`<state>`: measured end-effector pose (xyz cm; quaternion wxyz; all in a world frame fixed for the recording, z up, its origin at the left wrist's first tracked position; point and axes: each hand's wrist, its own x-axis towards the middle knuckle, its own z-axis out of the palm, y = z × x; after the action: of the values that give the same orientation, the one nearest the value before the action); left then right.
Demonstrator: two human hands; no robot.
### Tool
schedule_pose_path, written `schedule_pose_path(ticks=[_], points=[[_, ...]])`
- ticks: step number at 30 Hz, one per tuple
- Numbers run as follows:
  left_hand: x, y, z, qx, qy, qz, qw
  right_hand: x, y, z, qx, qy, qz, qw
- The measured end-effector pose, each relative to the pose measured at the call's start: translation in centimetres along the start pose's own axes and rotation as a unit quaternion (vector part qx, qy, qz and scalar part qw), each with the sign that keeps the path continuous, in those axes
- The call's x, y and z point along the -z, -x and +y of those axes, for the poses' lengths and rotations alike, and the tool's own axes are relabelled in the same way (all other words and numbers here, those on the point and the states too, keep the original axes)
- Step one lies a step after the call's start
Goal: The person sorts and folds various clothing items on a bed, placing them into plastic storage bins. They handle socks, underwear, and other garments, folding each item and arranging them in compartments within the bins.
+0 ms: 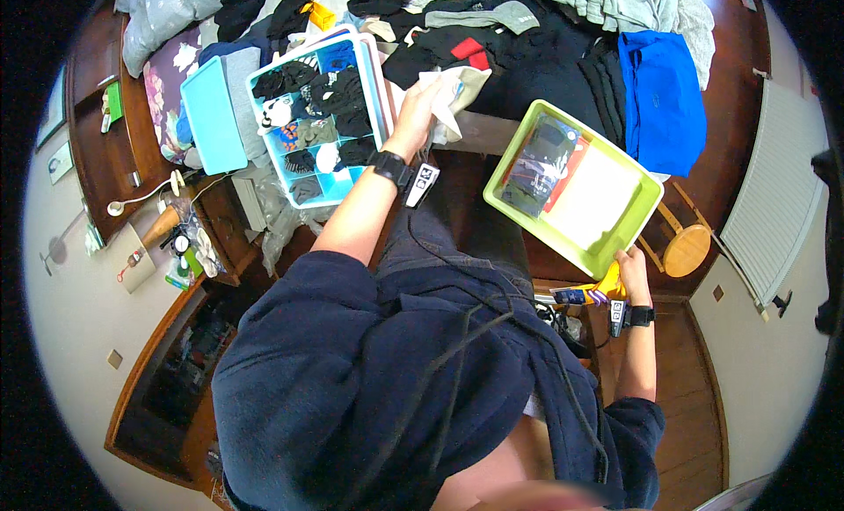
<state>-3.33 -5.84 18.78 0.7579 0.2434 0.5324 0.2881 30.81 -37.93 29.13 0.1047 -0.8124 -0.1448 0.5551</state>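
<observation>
My left hand (415,117) reaches out over the edge of the bed, its fingers closed on a white and cream piece of cloth (457,98). Just left of it stands a light-blue compartment box (327,200) filled with rolled dark socks and other small garments. My right hand (632,272) grips the near right corner of a lime-green bin (576,253). A yellow packet (609,287) with dark printing sits against that hand, below the corner; how it is held is partly hidden. Inside the bin, a clear-wrapped dark package (541,164) lies over something red.
Dark clothes (554,80) cover the bed. Folded blue fabric (662,102) lies on its right side, and a light-blue lid (214,115) leans left of the box. A round wooden stool (687,251) stands near the radiator (774,177). A black cord hangs across my front.
</observation>
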Motion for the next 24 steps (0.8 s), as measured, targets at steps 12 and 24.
schedule_pose_path(ticks=[12,24], points=[[4.6,9.3,9.1,0.030,0.262,-0.013,0.965,-2.7,-2.0,-9.2,0.101,-0.023,-0.028,0.994],[4.9,12.8,11.0,-0.006,0.261,-0.049,0.964,-8.5,-16.0,-17.7,0.225,-0.005,-0.010,0.974]])
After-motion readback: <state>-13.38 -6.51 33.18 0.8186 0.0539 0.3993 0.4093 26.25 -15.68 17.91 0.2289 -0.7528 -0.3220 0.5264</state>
